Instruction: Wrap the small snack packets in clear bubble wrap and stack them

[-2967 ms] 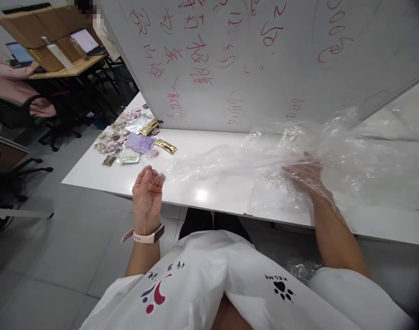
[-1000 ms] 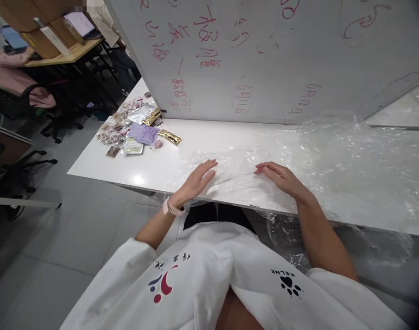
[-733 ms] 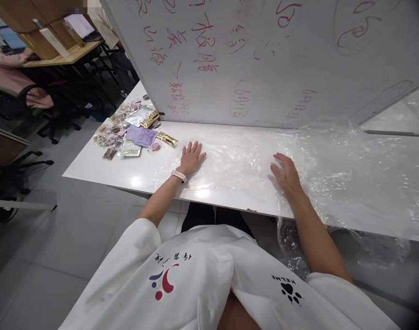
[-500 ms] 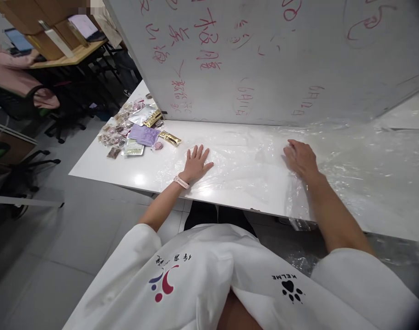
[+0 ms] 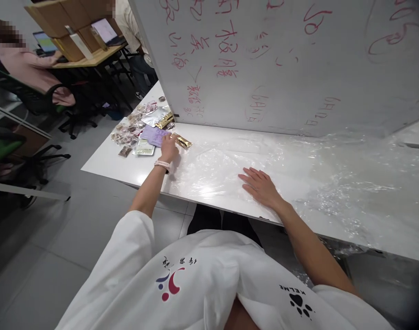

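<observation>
Clear plastic film lies wrinkled across the white table. My right hand rests flat on it near the front edge, fingers stretched out. My left hand, with a pale pink band at the wrist, is at the film's left end. Its fingers are curled down between a purple packet and a gold sachet; what lies under them is hidden. A pale green and silver packet sits just left of that hand.
Several small clear-wrapped pieces, a silver pouch and another gold sachet are heaped at the table's left end. A whiteboard with red writing stands along the back. More film hangs over the front edge at right. Two people are behind at left.
My left hand has moved left from the film to the packets, its fingers now curled. My right hand has let go of the film's bunched edge, shifted left and flattened. The view has shifted slightly.
</observation>
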`<move>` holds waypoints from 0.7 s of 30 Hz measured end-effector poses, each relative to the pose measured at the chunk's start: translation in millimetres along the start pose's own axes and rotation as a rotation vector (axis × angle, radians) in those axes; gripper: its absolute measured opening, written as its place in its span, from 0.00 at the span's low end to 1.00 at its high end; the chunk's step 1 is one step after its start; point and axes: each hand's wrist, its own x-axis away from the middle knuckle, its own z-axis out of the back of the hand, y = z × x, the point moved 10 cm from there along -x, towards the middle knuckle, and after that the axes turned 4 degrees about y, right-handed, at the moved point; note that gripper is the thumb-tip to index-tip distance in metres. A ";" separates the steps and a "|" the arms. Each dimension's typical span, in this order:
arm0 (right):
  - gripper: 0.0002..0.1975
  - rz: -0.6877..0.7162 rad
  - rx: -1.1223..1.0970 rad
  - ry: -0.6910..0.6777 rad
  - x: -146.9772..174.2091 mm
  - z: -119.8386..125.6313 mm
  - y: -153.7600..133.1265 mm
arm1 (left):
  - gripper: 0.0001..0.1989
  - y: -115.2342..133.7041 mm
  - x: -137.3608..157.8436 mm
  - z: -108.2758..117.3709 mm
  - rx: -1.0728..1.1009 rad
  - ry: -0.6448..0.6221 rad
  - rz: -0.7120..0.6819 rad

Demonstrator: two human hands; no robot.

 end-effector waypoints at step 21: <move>0.22 -0.012 0.071 0.136 3.7 8.7 16.8 | 0.17 -45.1 -116.9 21.1 -0.308 0.123 0.117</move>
